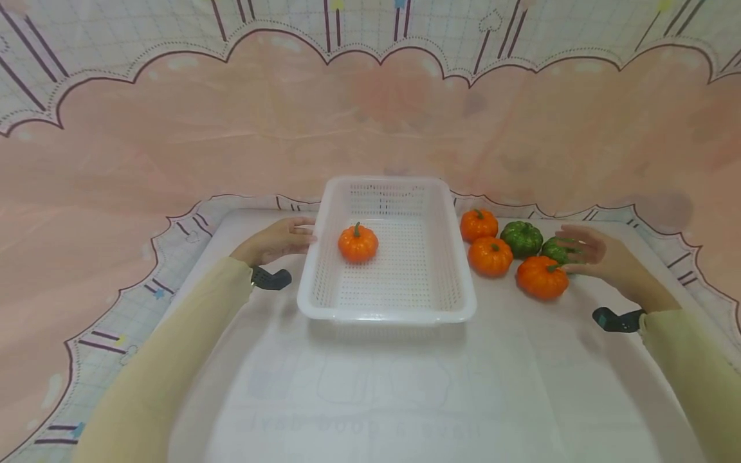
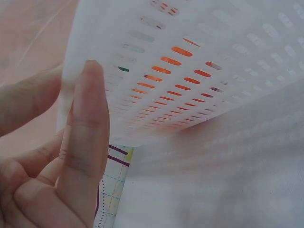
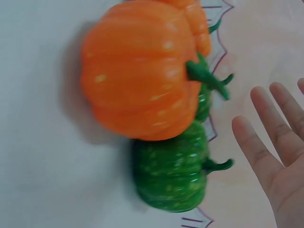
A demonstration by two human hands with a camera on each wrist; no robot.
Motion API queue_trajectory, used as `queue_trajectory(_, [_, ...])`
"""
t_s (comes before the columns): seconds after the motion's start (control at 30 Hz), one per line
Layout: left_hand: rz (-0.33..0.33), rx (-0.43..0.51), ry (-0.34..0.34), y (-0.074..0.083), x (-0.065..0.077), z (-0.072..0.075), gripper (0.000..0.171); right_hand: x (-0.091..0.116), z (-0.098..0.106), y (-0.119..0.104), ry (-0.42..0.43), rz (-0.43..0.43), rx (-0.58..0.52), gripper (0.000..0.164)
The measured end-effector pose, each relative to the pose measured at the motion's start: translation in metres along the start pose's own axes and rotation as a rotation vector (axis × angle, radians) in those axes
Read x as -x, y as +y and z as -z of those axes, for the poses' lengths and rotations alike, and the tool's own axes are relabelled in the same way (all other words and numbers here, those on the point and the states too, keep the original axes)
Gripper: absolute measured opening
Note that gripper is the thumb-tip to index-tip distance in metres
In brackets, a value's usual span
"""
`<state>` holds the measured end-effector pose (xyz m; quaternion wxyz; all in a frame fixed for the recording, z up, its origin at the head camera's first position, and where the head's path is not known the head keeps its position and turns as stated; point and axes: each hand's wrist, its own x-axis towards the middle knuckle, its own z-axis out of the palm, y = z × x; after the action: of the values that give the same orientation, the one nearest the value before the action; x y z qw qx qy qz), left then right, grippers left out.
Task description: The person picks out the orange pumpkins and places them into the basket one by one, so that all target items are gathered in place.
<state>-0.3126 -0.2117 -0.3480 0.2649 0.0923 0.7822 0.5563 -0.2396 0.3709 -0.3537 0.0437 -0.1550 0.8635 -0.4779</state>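
My left hand (image 1: 280,241) is at the left rim of a white plastic basket (image 1: 384,316). Its fingers (image 2: 88,109) are fairly straight, with the tips against the rim and outer wall. Inside the basket, toward its left side, sits a small orange pumpkin (image 1: 357,244) with a green stem. My right hand (image 1: 599,253), fingers spread and holding nothing, hovers beside a front orange pumpkin (image 1: 541,278) and a green pumpkin (image 3: 171,166). In the head view the fingers partly cover that green pumpkin; in the right wrist view they appear apart from both.
Left of these stand another green pumpkin (image 1: 522,239) and two orange pumpkins, one behind (image 1: 478,225) and one in front (image 1: 490,256), close to the basket's right wall. A white cover lies on the table (image 1: 382,386). A patterned peach cloth (image 1: 382,128) hangs behind.
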Motion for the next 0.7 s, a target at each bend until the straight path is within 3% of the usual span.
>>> queue_trajectory(0.37, [0.000, 0.015, 0.007, 0.001, 0.000, -0.001, 0.061, 0.012, -0.009, 0.022, 0.081, -0.063, 0.087, 0.070])
queue_trajectory(0.7, [-0.001, 0.002, 0.007, -0.002, -0.001, 0.000, 0.064, 0.017, -0.021, 0.035, 0.092, -0.046, 0.104, 0.069])
